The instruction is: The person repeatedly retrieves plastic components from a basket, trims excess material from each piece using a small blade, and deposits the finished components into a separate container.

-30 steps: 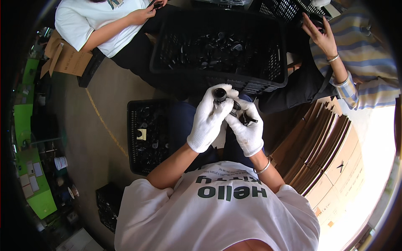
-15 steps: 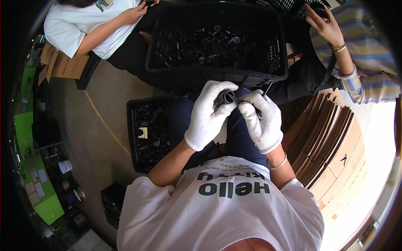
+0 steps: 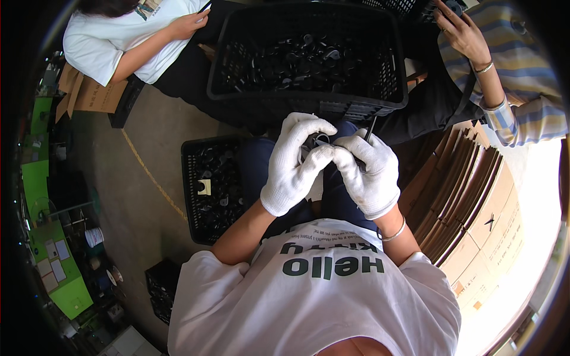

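Both of my hands wear white knit gloves and meet above my lap. Wrapped in the fingers of my left hand (image 3: 290, 166) is a small black round part with a ring-shaped opening (image 3: 321, 139); glove fingers cover most of it. My right hand (image 3: 373, 175) grips a thin dark rod-like tool (image 3: 371, 127), whose end sticks up past the knuckles. The right thumb and fingertips touch the left thumb beside the black part. Whether the tool's other end reaches into the part is hidden by the gloves.
Ahead stands a large black crate (image 3: 309, 98) of small black parts. A smaller black crate (image 3: 189, 196) with similar parts sits by my left leg. Flattened cardboard boxes (image 3: 475, 219) are stacked at right. Two people sit across, one in a white shirt (image 3: 95, 47), one in stripes (image 3: 522, 71).
My right hand has drawn in against the left, and its tool stands more upright. The black part has turned, with more of it covered. Across from me, the other people's hands have shifted slightly.
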`<action>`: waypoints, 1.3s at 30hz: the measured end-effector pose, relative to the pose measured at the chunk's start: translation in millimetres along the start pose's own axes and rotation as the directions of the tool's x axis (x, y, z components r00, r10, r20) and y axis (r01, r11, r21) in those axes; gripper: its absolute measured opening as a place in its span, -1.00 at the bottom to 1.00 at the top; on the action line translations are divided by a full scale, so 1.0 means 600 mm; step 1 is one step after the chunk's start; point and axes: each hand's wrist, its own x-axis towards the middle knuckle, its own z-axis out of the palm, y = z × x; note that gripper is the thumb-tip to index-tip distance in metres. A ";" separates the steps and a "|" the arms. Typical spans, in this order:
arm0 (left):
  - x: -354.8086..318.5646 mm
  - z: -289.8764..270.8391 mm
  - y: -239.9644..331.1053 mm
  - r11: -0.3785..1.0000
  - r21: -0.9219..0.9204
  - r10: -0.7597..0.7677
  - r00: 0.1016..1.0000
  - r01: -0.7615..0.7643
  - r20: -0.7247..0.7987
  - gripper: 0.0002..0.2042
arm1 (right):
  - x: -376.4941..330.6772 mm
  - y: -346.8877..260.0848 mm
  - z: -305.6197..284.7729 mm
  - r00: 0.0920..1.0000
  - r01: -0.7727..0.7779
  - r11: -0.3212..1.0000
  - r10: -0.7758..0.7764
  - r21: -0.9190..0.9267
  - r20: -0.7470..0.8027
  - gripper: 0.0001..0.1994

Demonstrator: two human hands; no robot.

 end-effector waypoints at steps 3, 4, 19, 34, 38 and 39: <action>-0.004 0.002 0.003 0.998 -0.020 -0.054 0.998 0.053 -0.031 -0.76 | -0.001 -0.004 0.002 1.000 0.010 1.000 -0.010 -0.017 -0.005 -0.85; -0.005 0.003 0.001 0.999 0.013 -0.033 0.998 0.033 -0.059 -0.77 | -0.001 -0.004 0.003 1.000 0.012 1.000 -0.012 -0.024 -0.008 -0.86; -0.003 0.019 -0.007 0.974 0.209 0.131 0.974 -0.092 -0.183 -0.79 | -0.009 0.000 0.016 0.996 -0.028 0.999 0.031 0.029 -0.086 -0.88; 0.074 0.022 -0.160 0.111 -0.911 -0.667 0.709 0.397 0.228 -0.77 | -0.060 0.101 0.031 0.860 -0.485 0.668 0.481 0.565 0.170 -0.71; 0.193 0.037 -0.284 -0.104 -0.964 -0.717 0.654 0.244 0.243 -0.84 | -0.082 0.118 0.043 0.798 -0.594 0.600 0.527 0.536 0.293 -0.73; 0.238 0.042 -0.330 -0.211 -0.967 -0.790 0.558 0.141 0.253 -0.83 | -0.089 0.124 0.053 0.786 -0.606 0.562 0.530 0.563 0.318 -0.73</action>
